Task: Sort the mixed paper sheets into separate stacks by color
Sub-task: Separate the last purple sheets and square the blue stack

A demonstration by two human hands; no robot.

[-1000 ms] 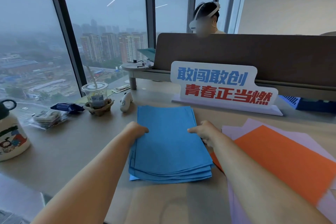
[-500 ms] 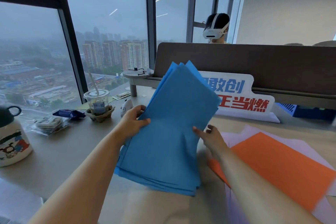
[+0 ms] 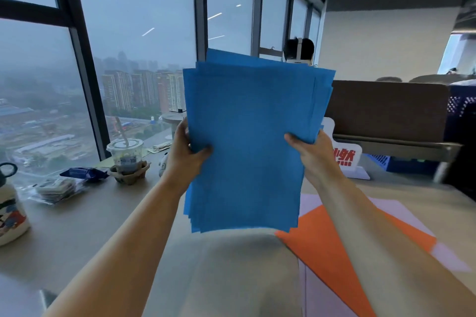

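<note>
1. Desk (image 3: 77, 226): pale top, shown bare at 6 o'clock, directly beneath the held stack
2. Blue stack (image 3: 247, 141): held upright in mid-view and apparently clear of the desk. The long axis is set from 12 to 6 o'clock. Sheet edges are seen fanned at 12 and 3 o'clock, so squaring is judged to be the step in hand
3. Orange sheet (image 3: 329, 252): laid flat on lilac sheets (image 3: 310, 203), at 4 o'clock from the stack's lower edge and beside the bare patch
4. Left hand (image 3: 184, 154): the stack's 9 o'clock edge is pinched, with the thumb on the near face and the fingers hidden behind
5. Right hand (image 3: 311, 152): the 3 o'clock edge is pinched likewise. Neither hand is placed nearer, so a straight drop toward 6 o'clock is judged to be shared equally
</note>
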